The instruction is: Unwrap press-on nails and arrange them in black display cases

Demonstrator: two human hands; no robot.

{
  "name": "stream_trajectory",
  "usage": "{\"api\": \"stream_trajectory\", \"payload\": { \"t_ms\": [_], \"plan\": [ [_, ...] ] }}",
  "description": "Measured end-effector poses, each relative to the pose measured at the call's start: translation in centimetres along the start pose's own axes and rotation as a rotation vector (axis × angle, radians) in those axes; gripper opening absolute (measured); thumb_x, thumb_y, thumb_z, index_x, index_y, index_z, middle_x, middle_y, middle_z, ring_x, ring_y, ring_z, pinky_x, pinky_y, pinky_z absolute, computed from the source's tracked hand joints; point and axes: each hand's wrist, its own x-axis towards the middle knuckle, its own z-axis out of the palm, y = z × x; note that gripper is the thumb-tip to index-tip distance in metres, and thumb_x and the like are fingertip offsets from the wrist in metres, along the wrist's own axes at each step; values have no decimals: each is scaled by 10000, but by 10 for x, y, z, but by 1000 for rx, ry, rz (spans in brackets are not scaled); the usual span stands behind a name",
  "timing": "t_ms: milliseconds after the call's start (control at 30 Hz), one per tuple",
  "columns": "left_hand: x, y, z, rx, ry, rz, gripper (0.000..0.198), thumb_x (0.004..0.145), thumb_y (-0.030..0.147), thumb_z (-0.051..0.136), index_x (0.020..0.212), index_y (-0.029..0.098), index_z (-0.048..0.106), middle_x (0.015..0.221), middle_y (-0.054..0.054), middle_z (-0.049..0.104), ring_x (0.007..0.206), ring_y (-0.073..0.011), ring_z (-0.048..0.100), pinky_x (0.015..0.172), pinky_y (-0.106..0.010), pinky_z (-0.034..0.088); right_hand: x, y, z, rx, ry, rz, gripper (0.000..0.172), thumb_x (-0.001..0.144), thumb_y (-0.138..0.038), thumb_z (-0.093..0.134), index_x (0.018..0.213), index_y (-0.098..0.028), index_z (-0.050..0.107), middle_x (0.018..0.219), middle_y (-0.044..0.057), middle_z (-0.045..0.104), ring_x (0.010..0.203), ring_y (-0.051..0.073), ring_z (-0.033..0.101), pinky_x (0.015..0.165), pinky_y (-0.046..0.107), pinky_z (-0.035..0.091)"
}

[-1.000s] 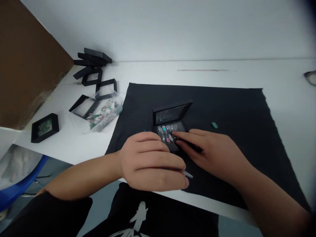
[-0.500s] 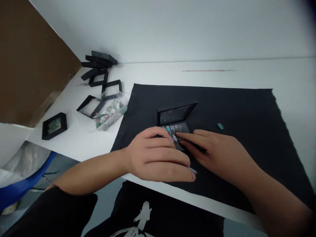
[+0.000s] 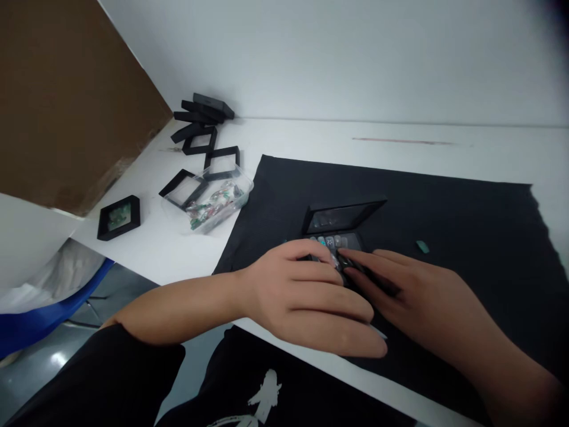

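A small black display box [image 3: 354, 238] stands on a black cloth [image 3: 466, 207], its windowed lid [image 3: 347, 217] raised. Inside, decorated false nails [image 3: 329, 242] lie in a row, some silvery, one with blue. My left hand [image 3: 317, 296] is closed, curled palm-down over the box's near left part, hiding much of it; what its fingertips grip is hidden. From beneath its fingers pokes the corner of a pale flat piece [image 3: 379, 333]. My right hand [image 3: 409, 284] pinches a dark, shiny false nail [image 3: 349, 261] close to the left fingertips, over the box.
A green fragment [image 3: 422, 246] lies on the cloth to the right. At left are a clear plastic tub [image 3: 242, 204] of wrapped nail pieces, several black frame boxes [image 3: 222, 161], a stack of black boxes [image 3: 213, 107], and a box with green contents [image 3: 119, 217].
The view has turned, so the whole scene sits farther right and tilts a little. Both hands remain at the box, their fingertips close together with only slight movement.
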Motion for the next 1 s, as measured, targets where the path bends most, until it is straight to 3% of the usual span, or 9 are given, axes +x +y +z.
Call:
{"api": "stream_trajectory", "payload": {
  "t_ms": [100,367,500,800,1000],
  "plan": [
    [0,1,1,20,36,4,93,909,264,723,850,306,782,900,93,801,712,-68,668,847,-252,584,-1,-1,-1,10,18,4,429,1051,-474,425,1310,-285,710,831,29,747,621,196,713,491,307,511],
    [-2,3,4,91,110,14,187,916,258,711,788,374,784,882,131,782,703,-54,626,882,-233,565,5,-1,-3,-44,99,-114,516,1071,-465,343,1120,-252,810,712,21,701,488,154,680,385,270,494],
    [0,4,2,118,109,26,182,908,273,736,782,395,784,862,149,780,677,-53,622,861,-233,574,6,1,-5,-63,38,-123,581,1079,-428,267,1090,-255,822,679,22,707,475,164,672,366,281,476],
    [3,5,0,119,81,35,220,903,254,694,764,396,788,838,160,786,659,-48,611,800,-229,588,5,1,2,123,-33,106,393,1001,-528,496,1129,-285,777,846,27,770,612,192,705,533,324,533],
    [4,8,-7,31,-18,2,151,912,260,677,855,331,798,889,105,803,708,-77,663,843,-279,601,8,-1,0,215,-73,196,311,953,-482,556,1103,-297,755,724,1,697,570,183,634,539,319,476]
  ]
}}
